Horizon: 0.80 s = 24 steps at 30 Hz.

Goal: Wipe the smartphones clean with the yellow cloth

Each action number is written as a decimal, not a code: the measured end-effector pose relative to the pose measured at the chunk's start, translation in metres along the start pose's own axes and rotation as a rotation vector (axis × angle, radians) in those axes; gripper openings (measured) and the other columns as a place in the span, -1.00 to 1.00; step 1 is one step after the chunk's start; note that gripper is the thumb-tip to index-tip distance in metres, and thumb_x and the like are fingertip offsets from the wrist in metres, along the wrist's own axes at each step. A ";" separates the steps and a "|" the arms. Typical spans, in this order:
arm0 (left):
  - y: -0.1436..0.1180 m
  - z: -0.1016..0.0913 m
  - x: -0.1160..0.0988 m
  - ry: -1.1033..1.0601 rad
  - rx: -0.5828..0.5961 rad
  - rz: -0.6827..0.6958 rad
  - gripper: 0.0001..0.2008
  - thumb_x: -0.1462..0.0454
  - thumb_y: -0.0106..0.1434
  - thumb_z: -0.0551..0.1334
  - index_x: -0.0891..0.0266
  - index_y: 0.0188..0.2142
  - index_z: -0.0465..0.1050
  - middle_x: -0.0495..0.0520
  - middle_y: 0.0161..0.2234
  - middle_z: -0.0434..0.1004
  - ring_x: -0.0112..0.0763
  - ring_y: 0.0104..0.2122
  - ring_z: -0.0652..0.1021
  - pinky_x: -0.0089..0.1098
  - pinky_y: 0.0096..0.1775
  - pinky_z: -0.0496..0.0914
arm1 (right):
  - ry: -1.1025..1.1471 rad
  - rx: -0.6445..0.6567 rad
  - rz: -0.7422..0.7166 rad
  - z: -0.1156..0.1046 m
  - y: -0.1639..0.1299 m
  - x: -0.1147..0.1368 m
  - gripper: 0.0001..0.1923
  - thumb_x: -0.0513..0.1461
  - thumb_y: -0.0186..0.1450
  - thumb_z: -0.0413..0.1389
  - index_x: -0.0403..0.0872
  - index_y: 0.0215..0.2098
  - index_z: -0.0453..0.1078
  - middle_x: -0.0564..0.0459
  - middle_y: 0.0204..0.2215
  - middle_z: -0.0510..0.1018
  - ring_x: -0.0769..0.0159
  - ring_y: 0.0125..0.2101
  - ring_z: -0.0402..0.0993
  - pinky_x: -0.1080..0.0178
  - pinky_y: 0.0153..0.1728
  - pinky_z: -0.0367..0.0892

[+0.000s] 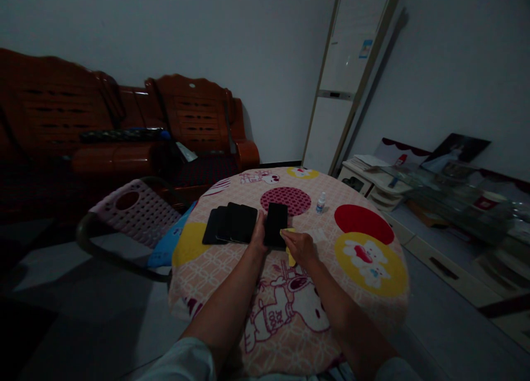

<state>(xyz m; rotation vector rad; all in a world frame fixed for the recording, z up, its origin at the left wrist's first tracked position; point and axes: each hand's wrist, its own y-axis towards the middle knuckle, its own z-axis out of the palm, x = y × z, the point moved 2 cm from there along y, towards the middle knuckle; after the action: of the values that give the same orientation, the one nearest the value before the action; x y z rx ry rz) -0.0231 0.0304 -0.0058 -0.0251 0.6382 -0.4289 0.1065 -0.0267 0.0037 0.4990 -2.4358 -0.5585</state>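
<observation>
A black smartphone (275, 220) with a dark screen is at the middle of the round table. My left hand (259, 233) grips it along its left edge. In my right hand (301, 247) a yellow cloth (291, 258) is pinched, touching the phone's lower right side; part of the cloth is hidden by the fingers. Left of my left hand lie several dark flat devices (242, 222), overlapping one another. A small white bottle (321, 202) with a blue label stands upright beyond my right hand. Near that hand is a small pale flat piece (319, 235), too faint to name.
A patterned cloth (306, 337) covers the round table. To the left stands a woven chair (134, 212) with a blue cushion, and behind it wooden sofas (194, 113). A tall white cabinet air conditioner (343, 66) is at the back. A low cluttered cabinet (434, 259) runs along the right.
</observation>
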 end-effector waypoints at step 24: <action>0.008 -0.014 0.002 0.010 -0.269 0.084 -0.49 -0.06 0.21 0.15 0.35 -0.12 0.46 0.18 -0.41 0.57 -0.26 -0.45 0.58 -0.31 -0.34 0.46 | 0.034 0.011 0.013 0.007 0.000 0.013 -0.75 -0.21 0.34 0.03 0.03 -0.10 0.50 0.00 -0.17 0.62 0.24 -0.22 0.58 0.31 -0.18 0.40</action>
<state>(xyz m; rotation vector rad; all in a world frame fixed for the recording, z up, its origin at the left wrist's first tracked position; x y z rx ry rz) -0.0269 0.0382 -0.0195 -0.2509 0.7011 -0.2600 0.0926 -0.0307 0.0041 0.4926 -2.4092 -0.5266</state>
